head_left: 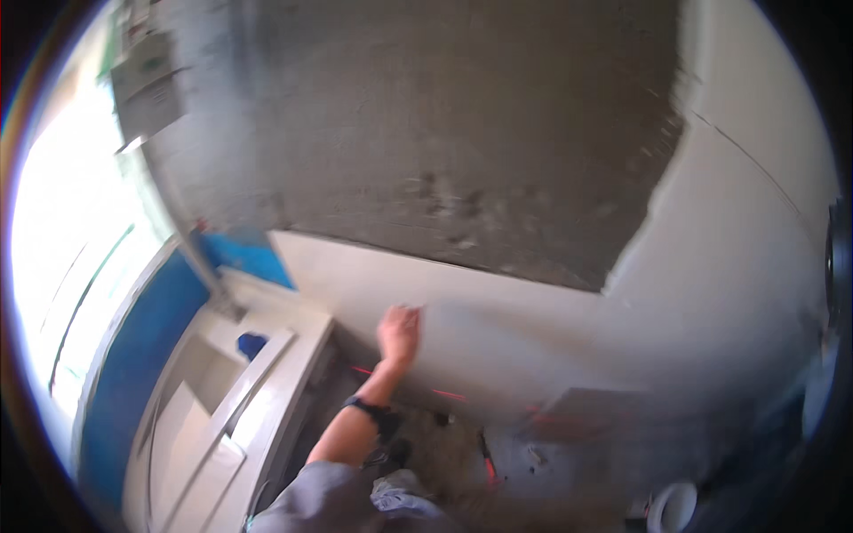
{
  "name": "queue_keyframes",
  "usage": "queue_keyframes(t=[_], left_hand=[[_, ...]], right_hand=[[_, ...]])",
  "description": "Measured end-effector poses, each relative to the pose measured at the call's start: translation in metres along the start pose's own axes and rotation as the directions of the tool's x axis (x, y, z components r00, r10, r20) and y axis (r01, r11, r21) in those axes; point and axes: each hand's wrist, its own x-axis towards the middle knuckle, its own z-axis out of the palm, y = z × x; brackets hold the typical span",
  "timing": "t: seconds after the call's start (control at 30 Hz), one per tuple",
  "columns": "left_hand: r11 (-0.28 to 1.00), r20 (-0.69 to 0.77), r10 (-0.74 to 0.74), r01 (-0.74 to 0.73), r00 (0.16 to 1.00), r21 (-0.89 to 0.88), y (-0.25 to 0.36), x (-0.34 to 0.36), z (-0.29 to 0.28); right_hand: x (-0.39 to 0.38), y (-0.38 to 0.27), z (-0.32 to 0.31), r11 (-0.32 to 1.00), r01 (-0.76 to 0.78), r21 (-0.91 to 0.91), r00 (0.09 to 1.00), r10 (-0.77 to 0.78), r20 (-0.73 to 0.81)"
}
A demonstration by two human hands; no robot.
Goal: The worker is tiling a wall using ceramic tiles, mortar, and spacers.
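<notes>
My left hand [400, 334] reaches up from the lower edge, a dark watch [377, 416] on its wrist and a grey sleeve [315, 497] behind it. Its fingers look curled in; whether anything is between them is hidden by blur. Just beside it is the pale smooth panel [498, 306] along the wall's lower part. Above that panel spreads a wide coat of dark grey mortar [444, 133] with a rough patch low down. My right hand is not in view.
At left stands a pale counter with a basin [200, 369], long strips and a dark blue thing [251, 345] on it, beside a bright window [80, 231]. A red-handled tool [489, 462] and a white bucket [673, 508] are on the floor. A blurred brownish slab [586, 413] stands low right.
</notes>
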Motion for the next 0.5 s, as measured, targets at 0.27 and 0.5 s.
queue_keyframes(t=[0.27,0.5], left_hand=[[0.951,0.569,-0.276,0.137,0.775,0.276,-0.154,-0.245,-0.044],[0.986,0.929,-0.134,0.14,0.344,0.09,-0.139,-0.245,-0.005]], right_hand=[[-0.208,-0.073,0.159,0.689,-0.671,0.275,0.692,0.715,-0.101],[-0.202,-0.154,0.099,0.031,-0.699,0.714,0.303,0.918,0.256]])
